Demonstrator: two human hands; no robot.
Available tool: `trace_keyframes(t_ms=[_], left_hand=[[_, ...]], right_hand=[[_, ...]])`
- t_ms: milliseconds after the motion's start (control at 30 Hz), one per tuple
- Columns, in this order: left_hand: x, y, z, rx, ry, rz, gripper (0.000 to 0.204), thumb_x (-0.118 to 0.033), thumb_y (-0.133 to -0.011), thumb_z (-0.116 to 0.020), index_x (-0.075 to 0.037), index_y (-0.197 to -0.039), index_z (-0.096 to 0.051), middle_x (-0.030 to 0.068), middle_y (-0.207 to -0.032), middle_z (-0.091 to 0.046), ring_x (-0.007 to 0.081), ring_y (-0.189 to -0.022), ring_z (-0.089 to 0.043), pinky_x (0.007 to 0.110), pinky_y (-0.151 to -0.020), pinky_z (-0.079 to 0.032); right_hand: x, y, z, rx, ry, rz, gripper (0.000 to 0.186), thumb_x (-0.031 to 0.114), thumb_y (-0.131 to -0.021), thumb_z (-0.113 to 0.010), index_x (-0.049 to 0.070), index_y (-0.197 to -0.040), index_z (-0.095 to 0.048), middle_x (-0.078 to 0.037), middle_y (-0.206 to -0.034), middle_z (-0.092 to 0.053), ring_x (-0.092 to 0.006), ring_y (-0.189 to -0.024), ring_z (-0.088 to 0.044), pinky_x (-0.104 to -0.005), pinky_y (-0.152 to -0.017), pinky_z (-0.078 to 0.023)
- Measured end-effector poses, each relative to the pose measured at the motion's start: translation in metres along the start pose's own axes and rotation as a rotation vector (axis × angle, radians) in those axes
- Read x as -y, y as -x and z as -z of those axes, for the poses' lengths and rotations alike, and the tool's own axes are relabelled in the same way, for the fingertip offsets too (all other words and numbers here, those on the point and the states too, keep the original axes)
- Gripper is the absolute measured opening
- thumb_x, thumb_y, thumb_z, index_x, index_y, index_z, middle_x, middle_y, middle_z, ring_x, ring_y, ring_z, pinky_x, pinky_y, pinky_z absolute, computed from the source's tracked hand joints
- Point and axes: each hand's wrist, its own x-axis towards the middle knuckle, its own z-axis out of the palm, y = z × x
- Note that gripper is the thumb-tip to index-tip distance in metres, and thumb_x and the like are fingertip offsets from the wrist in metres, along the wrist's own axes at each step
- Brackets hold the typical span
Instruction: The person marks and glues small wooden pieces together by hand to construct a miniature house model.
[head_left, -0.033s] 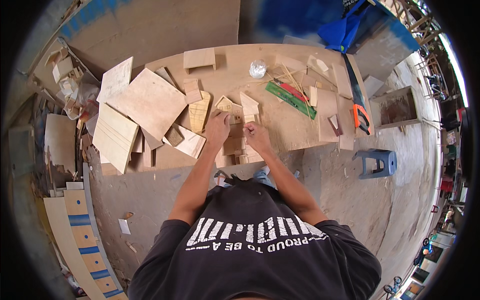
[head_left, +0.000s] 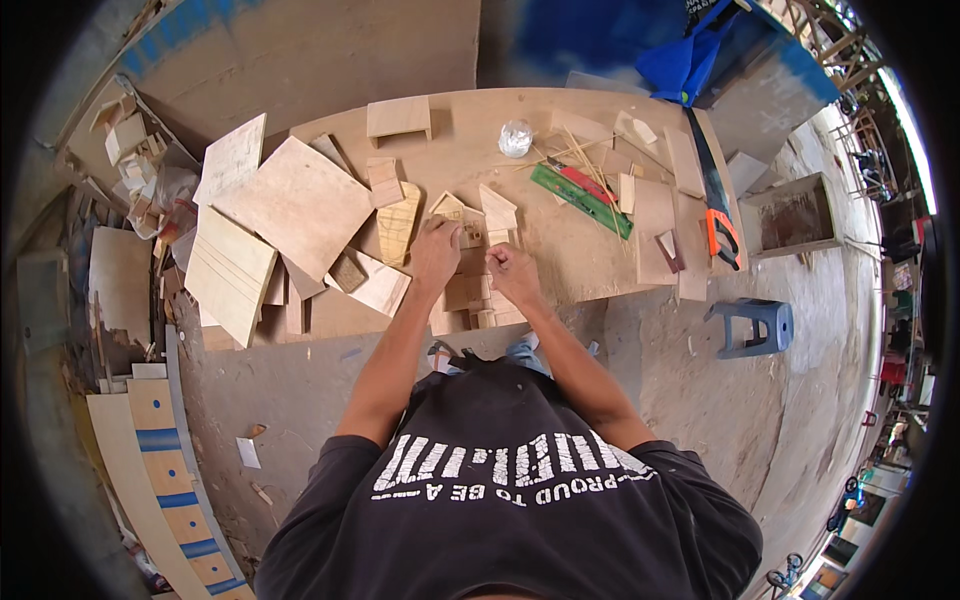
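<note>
A cluster of small wood pieces (head_left: 470,290) sits just above the centre of the frame, at the near edge of the desk (head_left: 560,250), and both hands meet over it, apparently because pieces this small need steadying from two sides. The left hand (head_left: 435,255) lies palm-down on the cluster with its fingers curled over the top; whether its grip actually closes on a piece I cannot tell. The right hand (head_left: 512,272) is bunched into a loose fist with its fingertips pinched together on a thin piece at the cluster's right edge. Just above the hands stand two house-shaped cutouts (head_left: 497,212), near enough to pick up. Larger plywood sheets (head_left: 300,205) are stacked at centre left, clear of the working spot. A green ruler (head_left: 580,200) and a handsaw (head_left: 715,195) lie at the upper right, within reach, and a blue stool (head_left: 750,325) stands on the floor at right.
</note>
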Motion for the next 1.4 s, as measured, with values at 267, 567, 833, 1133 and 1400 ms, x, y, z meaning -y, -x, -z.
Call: trace_keyframes(t_ms=[267, 567, 833, 1133, 1400], left_hand=[[0.008, -0.013, -0.009, 0.121, -0.166, -0.157, 0.007, -0.012, -0.089, -0.065, -0.008, -0.092, -0.07, 0.0072, -0.093, -0.068, 0.0309, -0.085, -0.066, 0.041, -0.071, -0.055], [0.009, -0.014, -0.008, 0.09, -0.168, -0.243, 0.01, -0.013, -0.087, -0.065, -0.009, -0.093, -0.071, 0.0065, -0.091, -0.069, 0.0296, -0.087, -0.065, 0.04, -0.073, -0.055], [0.009, -0.014, -0.009, 0.083, -0.185, -0.241, 0.009, -0.012, -0.085, -0.064, -0.009, -0.089, -0.072, 0.0065, -0.088, -0.069, 0.0291, -0.088, -0.064, 0.039, -0.074, -0.055], [0.009, -0.015, -0.01, 0.096, -0.231, -0.262, 0.009, -0.012, -0.085, -0.063, -0.009, -0.086, -0.072, 0.005, -0.091, -0.07, 0.0279, -0.089, -0.064, 0.039, -0.072, -0.056], [0.009, -0.015, -0.012, 0.085, -0.228, -0.265, 0.01, -0.012, -0.085, -0.063, -0.008, -0.085, -0.072, 0.0037, -0.093, -0.071, 0.0269, -0.089, -0.064, 0.04, -0.072, -0.057]], right_hand=[[-0.004, -0.001, 0.0, -0.004, -0.015, 0.04, 0.01, 0.006, -0.089, -0.063, 0.005, -0.099, -0.067, -0.007, -0.074, -0.069, -0.0153, -0.054, -0.069, -0.0285, -0.05, -0.055], [-0.005, 0.001, 0.001, -0.013, 0.013, 0.07, 0.01, 0.006, -0.09, -0.063, 0.004, -0.099, -0.066, -0.008, -0.075, -0.07, -0.0164, -0.055, -0.07, -0.0294, -0.052, -0.055], [-0.008, 0.002, 0.0, -0.016, 0.061, 0.099, 0.011, 0.009, -0.09, -0.064, 0.005, -0.1, -0.066, -0.009, -0.075, -0.071, -0.0176, -0.055, -0.07, -0.0303, -0.054, -0.054], [-0.011, 0.001, 0.0, -0.01, 0.029, 0.076, 0.016, 0.008, -0.089, -0.064, 0.003, -0.105, -0.067, -0.01, -0.076, -0.072, -0.0181, -0.055, -0.07, -0.0302, -0.054, -0.054], [-0.011, 0.002, 0.0, -0.011, 0.045, 0.099, 0.016, 0.006, -0.089, -0.063, 0.003, -0.104, -0.067, -0.01, -0.075, -0.071, -0.0186, -0.055, -0.07, -0.0301, -0.054, -0.054]])
